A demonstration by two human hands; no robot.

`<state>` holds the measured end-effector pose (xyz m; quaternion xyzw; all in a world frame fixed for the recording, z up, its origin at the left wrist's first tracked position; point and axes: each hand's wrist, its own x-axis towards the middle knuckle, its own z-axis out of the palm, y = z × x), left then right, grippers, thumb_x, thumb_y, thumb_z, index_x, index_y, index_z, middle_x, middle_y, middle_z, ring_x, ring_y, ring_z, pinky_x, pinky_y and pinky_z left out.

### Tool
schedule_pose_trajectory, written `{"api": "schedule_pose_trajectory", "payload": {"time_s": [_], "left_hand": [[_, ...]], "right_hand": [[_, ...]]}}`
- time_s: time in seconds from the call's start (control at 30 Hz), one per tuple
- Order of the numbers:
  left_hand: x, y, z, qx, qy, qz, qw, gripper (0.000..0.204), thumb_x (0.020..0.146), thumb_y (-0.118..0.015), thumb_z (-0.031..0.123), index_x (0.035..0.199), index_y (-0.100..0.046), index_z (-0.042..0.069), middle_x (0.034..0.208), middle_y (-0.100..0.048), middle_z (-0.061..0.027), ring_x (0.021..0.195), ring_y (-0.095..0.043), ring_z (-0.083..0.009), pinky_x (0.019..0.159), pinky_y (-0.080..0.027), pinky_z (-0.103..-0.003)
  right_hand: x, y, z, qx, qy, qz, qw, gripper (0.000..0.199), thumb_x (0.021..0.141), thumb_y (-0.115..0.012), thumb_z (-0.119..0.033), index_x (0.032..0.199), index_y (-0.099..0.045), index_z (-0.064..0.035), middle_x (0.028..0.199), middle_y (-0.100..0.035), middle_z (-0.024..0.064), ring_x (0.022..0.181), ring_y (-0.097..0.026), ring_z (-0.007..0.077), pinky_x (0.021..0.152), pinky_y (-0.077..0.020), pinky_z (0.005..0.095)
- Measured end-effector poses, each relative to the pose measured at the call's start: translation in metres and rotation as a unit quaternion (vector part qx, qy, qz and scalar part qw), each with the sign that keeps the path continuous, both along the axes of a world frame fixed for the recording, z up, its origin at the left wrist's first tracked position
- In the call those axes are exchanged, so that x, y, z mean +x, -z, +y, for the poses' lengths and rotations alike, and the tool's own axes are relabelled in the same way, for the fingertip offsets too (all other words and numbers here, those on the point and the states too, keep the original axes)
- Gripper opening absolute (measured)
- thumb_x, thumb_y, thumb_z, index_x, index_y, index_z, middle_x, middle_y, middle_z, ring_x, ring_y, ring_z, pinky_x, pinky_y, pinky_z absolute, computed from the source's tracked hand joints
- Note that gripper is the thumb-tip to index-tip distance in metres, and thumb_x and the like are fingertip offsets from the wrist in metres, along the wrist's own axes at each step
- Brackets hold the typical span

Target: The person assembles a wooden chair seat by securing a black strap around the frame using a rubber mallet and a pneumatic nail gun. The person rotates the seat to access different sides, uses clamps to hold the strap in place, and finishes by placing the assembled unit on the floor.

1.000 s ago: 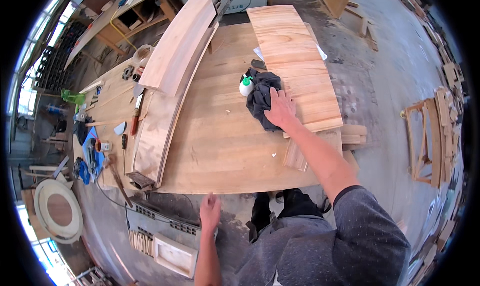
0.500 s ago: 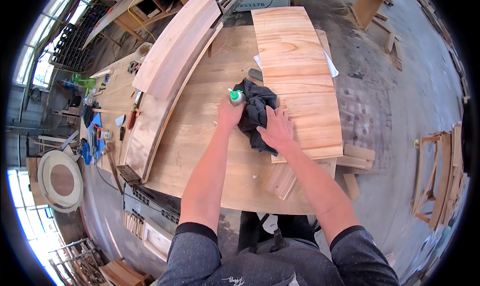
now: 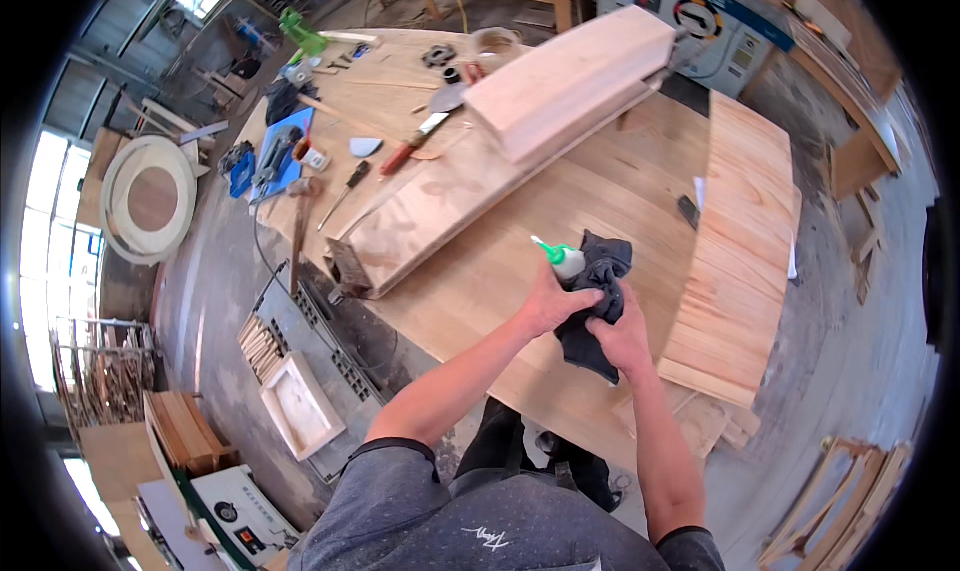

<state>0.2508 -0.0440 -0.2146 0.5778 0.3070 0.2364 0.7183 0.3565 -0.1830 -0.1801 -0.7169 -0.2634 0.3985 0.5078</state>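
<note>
My left hand (image 3: 552, 303) is closed around a white squeeze bottle (image 3: 570, 263) with a green nozzle, its thumb pressing on a dark cloth (image 3: 604, 263). The same bunched cloth is gripped by my right hand (image 3: 624, 335), thumb and fingers closed on it. Both hands are close together above the wooden tabletop (image 3: 490, 281). To their right lies a broad striped wood panel (image 3: 735, 251), with white paper under its edges. Up and to the left is a long curved wooden workpiece (image 3: 570, 81) with a thick block on top. The bottle's lower part is hidden by my hand and the cloth.
Left on the table are a red-handled chisel (image 3: 398, 159), a screwdriver (image 3: 345, 193), a hammer (image 3: 302, 211) and a small white container (image 3: 312, 156). A dark block (image 3: 688, 211) sits beside the panel. A machine (image 3: 700, 31) stands behind the table; a wooden frame (image 3: 830, 501) is at lower right.
My view has turned toward the left. My right hand has come off the panel and now grips the cloth. Cloth and bottle have been drawn nearer to me, away from the panel.
</note>
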Motion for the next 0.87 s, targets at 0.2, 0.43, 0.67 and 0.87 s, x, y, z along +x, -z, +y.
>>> {"api": "schedule_pose_trajectory", "payload": {"time_s": [0.2,0.43,0.67,0.87], "left_hand": [[-0.101,-0.065,0.126,0.054,-0.101,0.002,0.993,0.07,0.072,-0.082,0.002,0.133,-0.047,0.002,0.12,-0.064,-0.0088,0.109,-0.064,-0.0198,0.096,-0.054,-0.037],[-0.182,-0.072,0.359,0.31,-0.31,0.137,0.888,0.084,0.07,-0.092,0.022,0.135,-0.047,-0.006,0.126,-0.061,-0.0196,0.114,-0.061,-0.0298,0.102,-0.048,-0.039],[-0.216,0.038,0.518,0.283,-0.466,0.336,0.768,0.111,0.064,-0.095,0.052,0.139,-0.049,-0.014,0.142,-0.057,-0.0278,0.122,-0.061,-0.0374,0.107,-0.048,-0.046],[-0.217,0.152,0.589,0.081,-0.31,0.29,0.902,0.069,0.083,-0.087,0.043,0.122,-0.067,-0.01,0.12,-0.072,-0.0204,0.103,-0.072,-0.0319,0.089,-0.059,-0.046]], "right_hand": [[-0.071,-0.021,0.109,0.049,-0.127,-0.009,0.991,0.09,0.088,-0.078,-0.029,0.16,-0.031,-0.0015,0.147,-0.051,0.0225,0.139,-0.049,0.0328,0.117,-0.0403,0.0405],[-0.104,0.025,0.12,-0.07,-0.16,-0.192,0.966,0.091,0.089,-0.076,-0.032,0.162,-0.028,-0.0045,0.152,-0.043,0.0273,0.141,-0.045,0.0423,0.117,-0.0408,0.046],[-0.101,0.054,-0.014,-0.235,-0.087,-0.211,0.945,0.077,0.089,-0.073,-0.036,0.153,-0.044,-0.0056,0.141,-0.054,0.0259,0.132,-0.05,0.0437,0.111,-0.0447,0.049],[-0.062,0.027,-0.091,-0.295,0.086,-0.201,0.93,0.079,0.084,-0.078,-0.035,0.151,-0.047,-0.0058,0.139,-0.057,0.0233,0.132,-0.051,0.0403,0.112,-0.0432,0.0471]]}}
